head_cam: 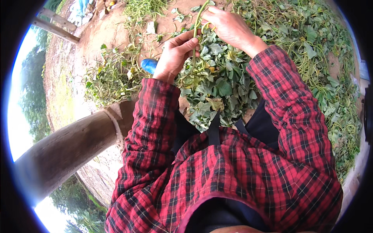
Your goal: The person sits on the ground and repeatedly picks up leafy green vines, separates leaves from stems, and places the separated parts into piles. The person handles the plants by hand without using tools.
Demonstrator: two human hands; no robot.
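My left hand (177, 55) pinches a long green vine stem (194, 43) between thumb and fingers. The stem runs up past my right hand (228, 27), whose bent fingers are at its upper part with a thin yellowish stalk by the fingertips; whether they grip the main stem I cannot tell. Under both hands lies a heap of cut leafy vines (224, 84), its broad leaves green with a few yellow. To the left is a smaller tangle of stems (113, 72).
A thick round wooden post (72, 145) stands close at my left. A blue shoe tip (149, 65) shows beside my left wrist. More vines (306, 38) spread over the ground at right. Wooden beams (58, 27) and a pale blue bundle (81, 10) are at the upper left.
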